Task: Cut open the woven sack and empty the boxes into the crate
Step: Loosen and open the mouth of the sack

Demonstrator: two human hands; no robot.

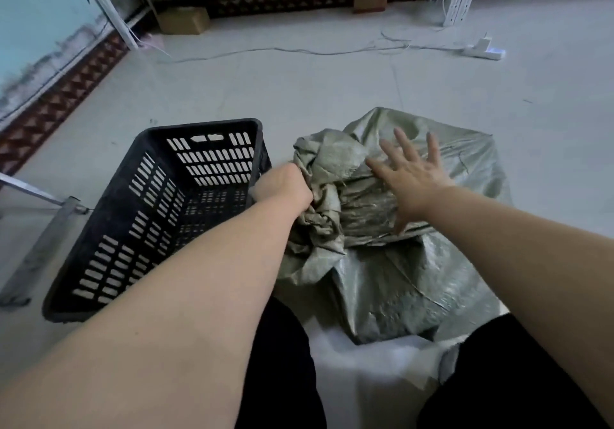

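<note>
Down on the grey floor (299, 89), a metal frame (46, 245) lies at the left edge of view, just beside a black slatted crate (199, 125) that stands upright. At the crate's right wall the person's left hand (284, 186) grips the bunched neck of the green woven sack (398, 279), its fingers curled into the cloth and mostly hidden. The sack sits on the floor just right of the crate, bulging and creased, its near end between the person's dark-clad legs. On its top the right hand (412, 176) presses flat, fingers (404, 146) spread wide, holding nothing. Along the far wall a cardboard box (184, 19) rests at the left, and a white power strip (485, 50) lies well to the right, its cable trailing across the floor.
</note>
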